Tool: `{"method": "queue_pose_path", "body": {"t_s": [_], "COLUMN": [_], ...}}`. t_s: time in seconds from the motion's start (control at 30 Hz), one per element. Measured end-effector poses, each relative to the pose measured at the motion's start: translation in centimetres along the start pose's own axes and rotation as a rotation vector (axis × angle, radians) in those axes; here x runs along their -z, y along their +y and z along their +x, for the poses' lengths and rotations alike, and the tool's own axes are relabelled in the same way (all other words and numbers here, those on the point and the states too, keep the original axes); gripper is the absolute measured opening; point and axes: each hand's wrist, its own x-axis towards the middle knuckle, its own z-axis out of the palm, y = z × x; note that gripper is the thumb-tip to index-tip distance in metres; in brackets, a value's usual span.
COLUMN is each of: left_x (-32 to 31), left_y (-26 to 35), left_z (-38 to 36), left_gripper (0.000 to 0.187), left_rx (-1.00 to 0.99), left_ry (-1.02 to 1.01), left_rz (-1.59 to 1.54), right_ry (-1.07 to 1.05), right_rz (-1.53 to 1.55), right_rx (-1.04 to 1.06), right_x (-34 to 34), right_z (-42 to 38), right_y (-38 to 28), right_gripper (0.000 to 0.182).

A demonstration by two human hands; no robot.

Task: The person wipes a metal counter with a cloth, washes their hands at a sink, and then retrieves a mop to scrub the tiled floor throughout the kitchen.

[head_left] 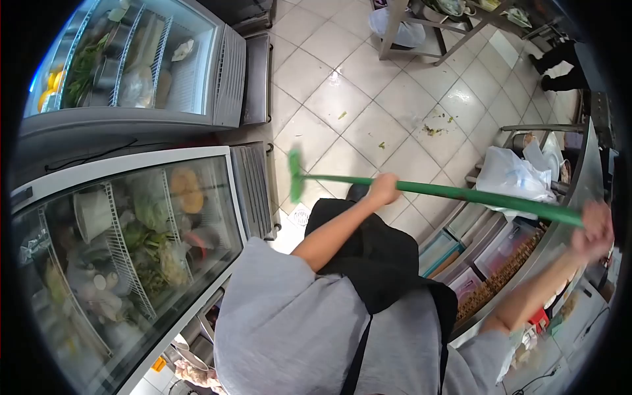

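Observation:
A long green broom [454, 192] stretches across in front of my body. My left hand [383, 190] is closed around the middle of its handle. At the far right, my right hand [592, 232] grips the handle's upper end and is slightly blurred. The broom's green head [295, 176] is smeared by motion, low over the tiles beside the fridges. A small pile of food scraps [433, 130] lies on the floor beyond the handle, with a few loose green bits nearer the broom head.
Two glass-fronted fridges [230, 197] with vegetables line the left. A steel counter [582, 178] with a white plastic bag [517, 174] and shelved containers runs along the right. A table leg [393, 29] stands at the back. Another person's dark-clad legs [566, 66] show at upper right.

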Motion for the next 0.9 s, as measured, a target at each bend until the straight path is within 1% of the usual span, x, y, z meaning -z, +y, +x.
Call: {"method": "queue_pose_path", "body": {"t_s": [0.03, 0.07, 0.1, 0.13, 0.17, 0.2, 0.23, 0.3, 0.37, 0.43, 0.47, 0.5, 0.53, 0.57, 0.63, 0.67, 0.7, 0.73, 0.8, 0.83, 0.87, 0.9], "left_x": [0.9, -0.3, 0.1, 0.7, 0.5, 0.6, 0.7, 0.2, -1.1, -4.7, -7.3, -7.1, -8.5, -9.1, -7.8, -6.5, -5.1, -4.1, -5.0, -3.2, -0.8, -1.5], "left_y": [-1.9, -6.1, -8.5, -10.3, -12.5, -14.1, -14.5, -14.1, -12.3, -11.8, -11.2, -6.9, -4.7, -2.2, 2.1, 3.4, 4.5, 4.8, 0.1, -1.7, -3.9, -8.5], "left_z": [-0.4, -0.2, -0.3, -0.6, -0.3, 0.3, 0.9, 2.3, 2.4, 1.2, 0.6, -0.4, -0.9, -1.8, -3.0, -3.5, -3.6, -3.5, -2.4, -2.0, -1.6, -0.3], "left_gripper": [0.015, 0.016, 0.018, 0.018, 0.018, 0.017, 0.016, 0.014, 0.008, 0.011, 0.011, 0.011, 0.012, 0.012, 0.013, 0.013, 0.012, 0.011, 0.009, 0.009, 0.009, 0.009], "left_rx": [0.094, 0.067, 0.137, 0.138, 0.211, 0.233, 0.258, 0.224, 0.221, 0.04, -0.054, 0.078, 0.073, -0.019, -0.219, -0.214, -0.176, -0.134, -0.058, -0.028, -0.001, 0.063], "left_ry": [-0.003, 0.063, 0.079, 0.141, 0.179, 0.177, 0.167, 0.136, 0.036, -0.1, -0.192, -0.232, -0.326, -0.297, -0.264, -0.268, -0.249, -0.22, -0.176, -0.119, -0.069, -0.035], "left_rz": [0.061, 0.116, 0.09, 0.097, 0.116, 0.125, 0.128, 0.213, 0.212, 0.244, 0.238, 0.092, -0.001, -0.02, -0.064, -0.065, -0.081, -0.099, 0.019, 0.086, 0.152, 0.198], "right_ry": [-0.048, -0.04, 0.022, -0.051, -0.072, -0.015, -0.002, 0.17, 0.217, 0.298, 0.346, 0.315, 0.241, 0.536, -0.028, -0.022, 0.011, 0.037, -0.015, 0.179, 0.086, 0.085], "right_rz": [0.036, -0.061, -0.187, -0.144, -0.114, -0.142, -0.15, -0.168, -0.203, -0.235, -0.28, -0.166, -0.15, -0.473, -0.133, -0.131, -0.218, -0.302, -0.124, -0.123, 0.114, 0.111], "right_rx": [0.09, 0.104, 0.302, 0.286, 0.27, 0.263, 0.261, 0.33, 0.324, 0.282, 0.371, 0.384, 0.285, 0.537, 0.338, 0.334, 0.449, 0.561, 0.47, 0.473, 0.248, 0.25], "right_x": [1.7, 2.3, 2.0, 4.2, 3.6, 2.6, 3.4, 5.2, 5.0, 4.6, 3.5, 3.3, 1.5, -1.3, -4.5, -4.8, -5.0, -5.0, -3.4, -0.9, -1.7, -2.7], "right_z": [3.1, 5.2, 7.0, 8.1, 8.4, 8.3, 7.7, 5.5, 2.5, -0.6, -1.6, -3.2, -4.7, -5.8, -6.7, -7.4, -7.7, -7.4, -6.3, -6.6, -4.6, -2.8], "right_y": [4.9, 9.3, 14.0, 17.3, 19.8, 21.5, 21.6, 21.0, 18.7, 15.6, 13.7, 10.7, 7.6, 6.0, 3.1, 2.6, 2.2, 2.1, 4.3, 4.9, 8.6, 11.7], "right_gripper": [0.015, 0.021, 0.02, 0.021, 0.021, 0.021, 0.021, 0.021, 0.022, 0.021, 0.022, 0.022, 0.022, 0.023, 0.023, 0.023, 0.024, 0.024, 0.025, 0.024, 0.024, 0.024]}}
